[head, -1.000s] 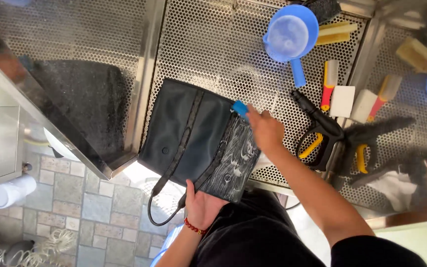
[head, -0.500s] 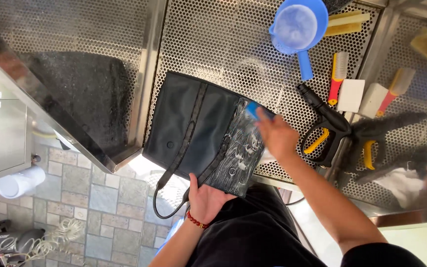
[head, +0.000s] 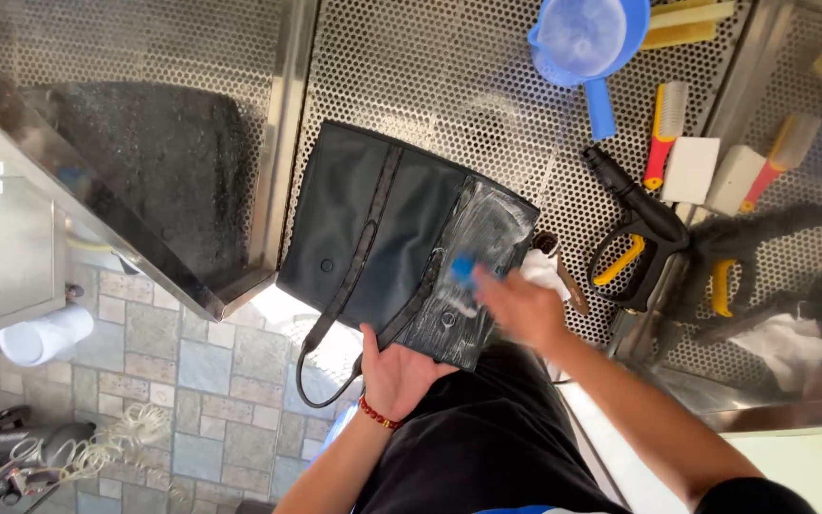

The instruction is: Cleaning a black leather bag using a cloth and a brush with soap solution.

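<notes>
We look down on a perforated steel table with a raised steel rail dividing it; below its edge lies a floor of grey-blue tiles. A dark wet mat covers part of the left section.

A black bag lies flat at the table's near edge, its strap looping down over the floor. The side panel nearest us is white with foam. Our left hand is open wide, palm up, propping the bag's near edge from below; a red bead bracelet circles the wrist. Our right hand is blurred over the foamy panel, closed on a small blue brush that presses against it.

Right of the bag lie a black spray gun with a yellow trigger, a white block, a red-handled brush and a second one. A blue scoop sits at the far edge beside yellow sponges. A white cloth peeks out just behind the right hand.

On the floor at left we see a white roll and tangled pale cord.
</notes>
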